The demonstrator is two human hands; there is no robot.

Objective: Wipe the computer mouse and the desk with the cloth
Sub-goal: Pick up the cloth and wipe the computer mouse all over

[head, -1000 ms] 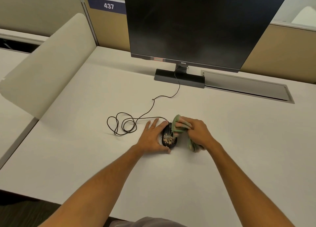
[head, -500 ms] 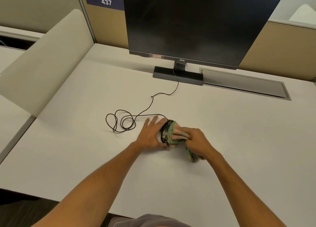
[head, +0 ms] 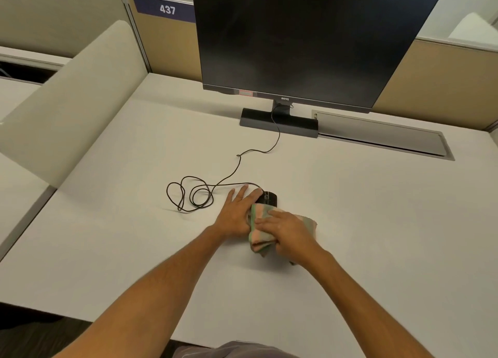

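Note:
A black wired computer mouse [head: 269,198] lies on the white desk [head: 377,223]; only its front end with the scroll wheel shows. My left hand [head: 238,212] rests against the mouse's left side and steadies it, fingers spread. A folded green, pink and grey cloth [head: 260,228] covers the rear of the mouse. My right hand [head: 288,229] presses down flat on the cloth, holding it over the mouse and the desk just in front of it.
The mouse cable [head: 194,196] lies in loose loops to the left and runs back to the monitor stand [head: 279,123]. A large dark monitor [head: 310,39] stands behind. A cable tray lid [head: 382,136] sits at back right, a curved divider [head: 67,101] on the left.
My right hand has dragged the cloth from the mouse's front back over its rear toward me. The crumbs seen on the mouse a second ago are now hidden under the cloth.

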